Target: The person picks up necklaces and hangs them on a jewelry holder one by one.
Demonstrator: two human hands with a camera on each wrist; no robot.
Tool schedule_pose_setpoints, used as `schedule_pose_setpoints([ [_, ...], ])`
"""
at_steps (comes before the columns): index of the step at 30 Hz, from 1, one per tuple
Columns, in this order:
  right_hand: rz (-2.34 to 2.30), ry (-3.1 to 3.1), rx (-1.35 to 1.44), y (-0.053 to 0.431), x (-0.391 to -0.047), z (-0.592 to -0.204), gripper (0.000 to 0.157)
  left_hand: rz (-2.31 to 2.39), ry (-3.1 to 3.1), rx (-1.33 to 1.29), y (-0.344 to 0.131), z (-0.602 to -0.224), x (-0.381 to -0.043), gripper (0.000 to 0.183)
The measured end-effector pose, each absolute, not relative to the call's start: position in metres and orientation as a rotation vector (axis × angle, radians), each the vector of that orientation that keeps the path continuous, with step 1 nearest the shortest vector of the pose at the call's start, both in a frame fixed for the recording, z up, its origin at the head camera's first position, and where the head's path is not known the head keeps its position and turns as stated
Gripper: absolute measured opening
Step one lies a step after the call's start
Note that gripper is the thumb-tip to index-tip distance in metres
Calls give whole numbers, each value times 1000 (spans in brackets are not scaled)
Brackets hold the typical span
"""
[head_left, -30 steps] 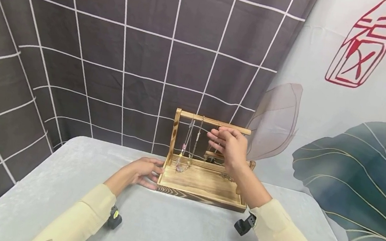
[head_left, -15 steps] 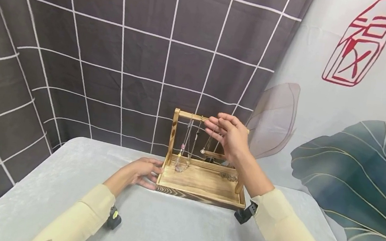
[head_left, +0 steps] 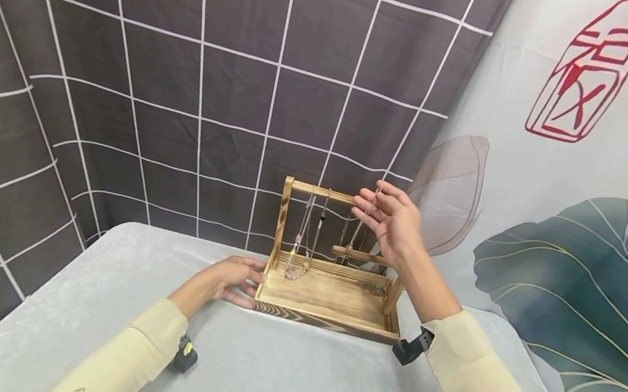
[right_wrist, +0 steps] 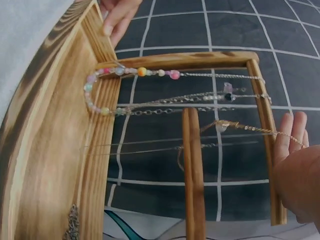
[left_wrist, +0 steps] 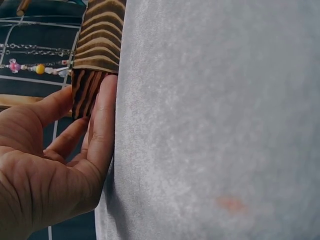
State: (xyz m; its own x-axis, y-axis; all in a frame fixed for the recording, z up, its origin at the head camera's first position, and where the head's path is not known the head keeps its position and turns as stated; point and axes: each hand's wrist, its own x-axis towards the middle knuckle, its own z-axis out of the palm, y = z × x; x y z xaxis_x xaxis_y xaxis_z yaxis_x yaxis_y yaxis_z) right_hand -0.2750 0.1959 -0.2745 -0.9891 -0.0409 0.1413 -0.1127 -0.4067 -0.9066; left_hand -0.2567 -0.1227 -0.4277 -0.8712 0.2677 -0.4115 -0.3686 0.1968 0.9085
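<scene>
A wooden jewelry stand (head_left: 301,299) has a tray base, a top bar (head_left: 309,188) and a shorter lower bar (head_left: 351,253). My right hand (head_left: 396,222) is beside the top bar's right part, pinching the end of a gold chain necklace (right_wrist: 250,128). That chain crosses the top bar and runs toward the lower bar in the right wrist view. My left hand (head_left: 227,279) rests against the tray's left end, its mostly straight fingers touching the wood in the left wrist view. A colored bead necklace (right_wrist: 142,72) hangs from the top bar's left part, next to silver chains (right_wrist: 160,111).
A small heap of chain (head_left: 372,288) lies in the tray's right end. The stand sits on a table with a pale grey cloth (head_left: 292,376). Behind it hang a dark gridded curtain (head_left: 223,165) and, at right, a printed white cloth (head_left: 516,83).
My right hand has risen from below the top bar and then moved right along it, bringing the gold chain necklace with it. The left hand stays at the tray's end.
</scene>
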Motion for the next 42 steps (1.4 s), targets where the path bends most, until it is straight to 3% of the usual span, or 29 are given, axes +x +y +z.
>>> schedule_pose_setpoints([
  [17, 2571, -1647, 238, 211, -277, -253, 21, 1728, 1990, -111, -124, -427, -257, 64],
  [25, 2574, -1741, 285, 189, -273, -257, 27, 1734, 1994, -113, -124, -427, -256, 64],
  [42, 2583, -1687, 317, 144, -282, -261, 14, 1743, 1988, -116, -121, -423, -253, 62],
])
